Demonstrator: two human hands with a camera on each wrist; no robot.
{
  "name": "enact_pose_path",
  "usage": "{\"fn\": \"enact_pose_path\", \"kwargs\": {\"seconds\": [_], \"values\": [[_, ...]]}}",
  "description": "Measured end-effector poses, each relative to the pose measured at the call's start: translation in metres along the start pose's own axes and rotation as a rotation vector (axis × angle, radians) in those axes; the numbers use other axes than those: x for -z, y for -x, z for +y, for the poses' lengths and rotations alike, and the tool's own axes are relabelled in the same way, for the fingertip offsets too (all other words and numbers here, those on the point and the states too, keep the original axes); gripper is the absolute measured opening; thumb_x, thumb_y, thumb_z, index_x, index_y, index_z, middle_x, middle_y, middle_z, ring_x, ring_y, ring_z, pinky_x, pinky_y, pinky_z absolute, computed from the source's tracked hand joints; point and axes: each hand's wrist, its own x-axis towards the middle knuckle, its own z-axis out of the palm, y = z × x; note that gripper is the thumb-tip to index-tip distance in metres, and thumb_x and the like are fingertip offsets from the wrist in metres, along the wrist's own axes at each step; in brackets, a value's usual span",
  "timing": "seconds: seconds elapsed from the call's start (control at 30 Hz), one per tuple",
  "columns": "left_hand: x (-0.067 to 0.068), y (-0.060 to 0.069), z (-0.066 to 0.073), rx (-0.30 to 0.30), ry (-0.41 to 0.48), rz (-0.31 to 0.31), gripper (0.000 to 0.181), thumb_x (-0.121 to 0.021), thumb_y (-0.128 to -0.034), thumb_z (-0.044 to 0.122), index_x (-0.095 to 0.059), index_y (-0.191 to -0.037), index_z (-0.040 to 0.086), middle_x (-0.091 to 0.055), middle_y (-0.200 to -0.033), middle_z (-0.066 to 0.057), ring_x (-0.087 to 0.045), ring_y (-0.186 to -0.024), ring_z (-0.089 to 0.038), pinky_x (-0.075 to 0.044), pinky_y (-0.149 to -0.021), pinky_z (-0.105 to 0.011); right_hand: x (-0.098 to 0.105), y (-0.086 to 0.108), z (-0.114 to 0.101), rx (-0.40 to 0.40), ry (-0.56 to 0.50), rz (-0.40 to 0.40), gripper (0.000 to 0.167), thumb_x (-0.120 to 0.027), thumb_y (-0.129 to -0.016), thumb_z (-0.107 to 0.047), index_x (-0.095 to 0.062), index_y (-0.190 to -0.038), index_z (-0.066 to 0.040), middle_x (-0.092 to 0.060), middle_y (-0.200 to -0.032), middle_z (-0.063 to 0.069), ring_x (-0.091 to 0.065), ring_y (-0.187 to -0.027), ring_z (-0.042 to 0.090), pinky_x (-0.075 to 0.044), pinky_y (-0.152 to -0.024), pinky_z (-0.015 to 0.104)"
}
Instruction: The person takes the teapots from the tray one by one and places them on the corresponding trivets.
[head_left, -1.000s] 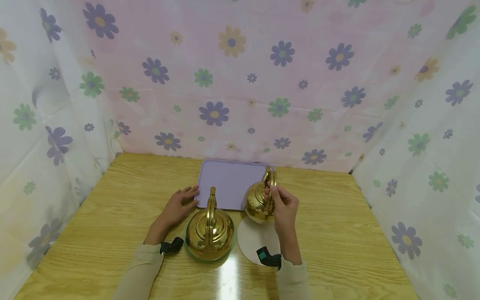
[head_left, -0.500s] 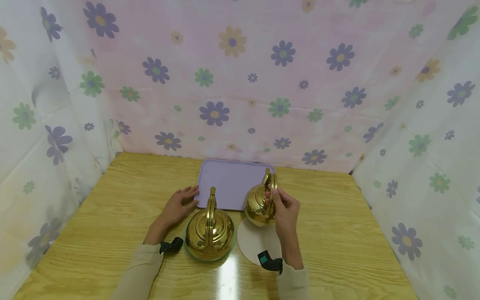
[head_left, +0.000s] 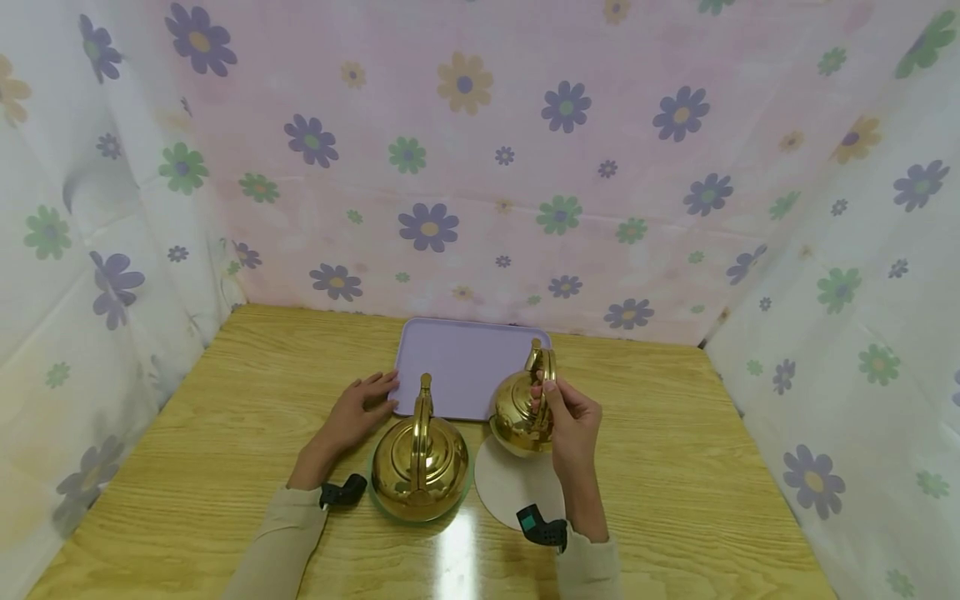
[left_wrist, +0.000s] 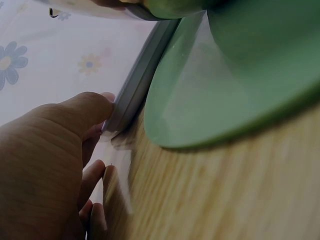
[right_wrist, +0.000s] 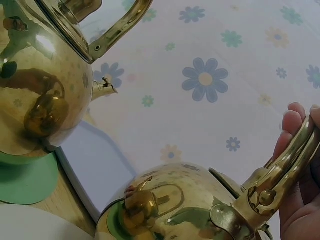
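Observation:
My right hand [head_left: 577, 429] grips the raised handle of the smaller gold kettle [head_left: 512, 421]. In the right wrist view, fingers and thumb wrap this handle [right_wrist: 285, 172]. That kettle hangs over the far part of a pale round mat [head_left: 510, 492], near the tray's front right corner; the head view does not make clear how high. My left hand [head_left: 356, 415] lies with loosely spread fingers at the left edge of a lilac tray [head_left: 457, 358], the thumb touching its rim in the left wrist view. A larger gold kettle [head_left: 446, 471] stands on a green round mat [left_wrist: 210, 110] between the hands.
Both mats and the tray lie on a wood-grain table [head_left: 660, 442]. A flowered curtain [head_left: 465, 175] encloses the table at the back and on both sides. The larger kettle's spout [right_wrist: 104, 89] points toward the tray.
My right hand has brought the smaller kettle slightly down and toward me, a little to the right, over the pale mat. The left hand, tray and larger kettle have stayed put.

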Motion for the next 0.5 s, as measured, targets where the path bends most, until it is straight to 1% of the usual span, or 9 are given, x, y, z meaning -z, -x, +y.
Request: {"fn": "enact_pose_path", "kwargs": {"seconds": [0.17,0.33,0.43,0.5], "values": [[-0.0008,0.0002,-0.002,0.002,-0.004,0.001,0.044,-0.069,-0.097,0.012,-0.06,-0.137,-0.005,-0.051,-0.151,-0.016,-0.039,-0.144,-0.046,-0.014,-0.122,-0.065,0.0001,0.0019,-0.0002,0.005,-0.003,-0.001,0.034,-0.059,-0.101,0.0,-0.058,-0.111,0.032,-0.074,-0.077,0.001,-0.067,-0.065,0.008,-0.059,-0.064,0.02],[-0.0003,0.0001,-0.002,-0.004,0.004,0.009,0.044,-0.07,-0.0969,0.013,-0.061,-0.136,-0.005,-0.052,-0.15,-0.017,-0.039,-0.144,-0.047,-0.015,-0.121,-0.066,0.0002,0.0038,0.0005,0.011,-0.001,-0.003,0.035,-0.059,-0.102,-0.001,-0.057,-0.111,0.033,-0.074,-0.077,0.0,-0.067,-0.064,0.007,-0.059,-0.064,0.02],[-0.0003,0.0002,-0.002,-0.006,0.01,0.011,0.044,-0.07,-0.0967,0.013,-0.061,-0.135,-0.006,-0.052,-0.15,-0.017,-0.039,-0.144,-0.047,-0.015,-0.121,-0.066,0.0005,0.0052,0.0012,0.016,-0.008,-0.002,0.033,-0.059,-0.101,0.0,-0.059,-0.112,0.031,-0.074,-0.077,0.0,-0.067,-0.064,0.007,-0.059,-0.064,0.02],[-0.0005,0.0003,-0.0024,-0.004,0.012,0.01,0.044,-0.07,-0.0966,0.012,-0.061,-0.136,-0.006,-0.052,-0.15,-0.017,-0.039,-0.144,-0.047,-0.014,-0.121,-0.066,0.0008,0.0063,0.0016,0.016,-0.008,0.001,0.029,-0.059,-0.101,0.0,-0.063,-0.111,0.026,-0.075,-0.076,-0.001,-0.068,-0.064,0.007,-0.059,-0.064,0.02]]}}
